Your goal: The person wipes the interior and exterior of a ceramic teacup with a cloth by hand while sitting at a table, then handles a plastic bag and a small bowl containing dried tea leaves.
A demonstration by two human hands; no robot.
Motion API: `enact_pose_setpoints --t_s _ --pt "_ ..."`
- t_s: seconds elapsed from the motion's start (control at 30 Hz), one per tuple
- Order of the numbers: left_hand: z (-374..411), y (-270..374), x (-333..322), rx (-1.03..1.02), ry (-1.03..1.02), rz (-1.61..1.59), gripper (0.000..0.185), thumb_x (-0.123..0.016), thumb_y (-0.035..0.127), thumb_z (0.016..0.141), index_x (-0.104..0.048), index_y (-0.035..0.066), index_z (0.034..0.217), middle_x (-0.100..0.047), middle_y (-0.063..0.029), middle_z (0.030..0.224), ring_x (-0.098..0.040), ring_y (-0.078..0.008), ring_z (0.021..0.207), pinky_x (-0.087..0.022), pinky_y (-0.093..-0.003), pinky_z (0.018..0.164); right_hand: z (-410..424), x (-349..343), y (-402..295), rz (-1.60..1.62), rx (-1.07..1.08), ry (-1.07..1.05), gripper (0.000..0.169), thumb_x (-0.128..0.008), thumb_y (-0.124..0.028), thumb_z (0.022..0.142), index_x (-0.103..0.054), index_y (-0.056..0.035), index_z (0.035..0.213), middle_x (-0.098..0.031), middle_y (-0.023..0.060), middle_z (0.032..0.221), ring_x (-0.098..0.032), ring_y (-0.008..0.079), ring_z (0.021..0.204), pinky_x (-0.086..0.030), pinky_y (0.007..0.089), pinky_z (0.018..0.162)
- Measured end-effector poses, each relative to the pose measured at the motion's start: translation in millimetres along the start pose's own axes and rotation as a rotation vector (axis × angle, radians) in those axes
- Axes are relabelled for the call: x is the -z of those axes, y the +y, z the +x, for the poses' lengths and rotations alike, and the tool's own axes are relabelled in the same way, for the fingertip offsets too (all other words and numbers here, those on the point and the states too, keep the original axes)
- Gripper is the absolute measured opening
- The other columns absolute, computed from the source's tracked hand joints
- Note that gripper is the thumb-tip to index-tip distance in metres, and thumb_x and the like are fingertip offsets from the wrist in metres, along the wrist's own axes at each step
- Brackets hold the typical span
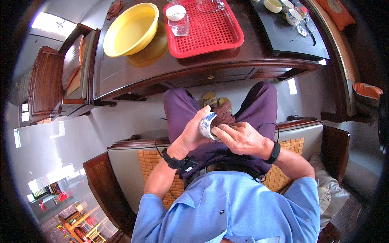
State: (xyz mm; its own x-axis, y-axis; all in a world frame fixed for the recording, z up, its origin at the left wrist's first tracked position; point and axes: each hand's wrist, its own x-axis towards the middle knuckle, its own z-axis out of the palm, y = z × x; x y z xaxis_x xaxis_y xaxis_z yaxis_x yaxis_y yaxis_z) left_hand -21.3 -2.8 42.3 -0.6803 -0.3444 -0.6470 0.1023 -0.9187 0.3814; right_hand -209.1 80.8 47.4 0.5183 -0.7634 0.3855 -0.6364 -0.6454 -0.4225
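My left hand (192, 133) grips a white ceramic cup with blue decoration (207, 123), tilted with its mouth towards my right hand. My right hand (240, 137) holds a dark brown cloth (225, 117) at the cup's mouth, and its fingertips reach the rim. How far the cloth goes into the cup is hidden. Both hands are above my lap. Beyond my knees, on the dark wooden table, a red perforated plastic tray (209, 50) bears a clear glass cup (179, 27), a white cup (175, 11) and other glassware.
A yellow plastic basin (130, 30) with liquid stands left of the red tray, near another brown cloth (115, 9). At the right, a black tea tray (282, 39) holds several small cups and glass pieces. The table's front edge (209, 65) lies beyond my knees; a wooden armchair (48, 82) stands at the left.
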Motion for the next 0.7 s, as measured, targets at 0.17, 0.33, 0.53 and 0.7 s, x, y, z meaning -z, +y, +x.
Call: enact_pose_setpoints --t_s 0.17,0.33,0.53,0.7 --pt "12.9 -10.4 14.0 -0.198 0.010 0.043 0.039 -0.050 0.048 0.103 -0.067 0.012 0.108 -0.071 -0.0012 0.094 -0.067 -0.0120 0.080 -0.057 -0.0292 0.070 -2.6 -10.7 -16.1 0.258 -0.317 0.107 0.043 -0.069 -0.011 0.086 -0.054 0.0030 0.124 -0.065 0.0183 0.103 -0.070 0.0334 0.082 -0.058 0.0408 0.066" --pt "20.0 -7.3 17.4 -0.349 0.008 0.318 0.041 -0.051 0.048 0.102 -0.065 0.010 0.110 -0.069 0.0006 0.095 -0.065 -0.0099 0.082 -0.055 -0.0262 0.071 1.3 14.8 -6.6 0.617 -0.425 -0.038 0.054 -0.070 -0.012 0.087 -0.048 0.0008 0.135 -0.066 0.0243 0.114 -0.067 0.0447 0.092 -0.057 0.0489 0.074" --pt "12.1 -4.2 -2.5 -0.024 -0.055 0.024 0.063 -0.040 0.062 0.101 -0.066 0.008 0.122 -0.071 -0.0061 0.115 -0.069 -0.0183 0.099 -0.058 -0.0342 0.083 -0.7 0.7 -6.6 0.163 -0.214 0.120 0.056 -0.074 -0.010 0.078 -0.050 -0.0011 0.129 -0.065 0.0125 0.098 -0.069 0.0318 0.072 -0.056 0.0412 0.060" --pt "14.3 -5.8 -3.0 -0.110 -0.107 -0.032 0.064 -0.036 0.060 0.103 -0.063 0.007 0.127 -0.070 -0.0079 0.119 -0.068 -0.0211 0.105 -0.057 -0.0362 0.088 5.7 -10.1 -8.2 0.183 -0.291 0.220 0.053 -0.073 -0.005 0.076 -0.052 -0.0018 0.125 -0.065 0.0146 0.097 -0.069 0.0335 0.076 -0.056 0.0415 0.063"
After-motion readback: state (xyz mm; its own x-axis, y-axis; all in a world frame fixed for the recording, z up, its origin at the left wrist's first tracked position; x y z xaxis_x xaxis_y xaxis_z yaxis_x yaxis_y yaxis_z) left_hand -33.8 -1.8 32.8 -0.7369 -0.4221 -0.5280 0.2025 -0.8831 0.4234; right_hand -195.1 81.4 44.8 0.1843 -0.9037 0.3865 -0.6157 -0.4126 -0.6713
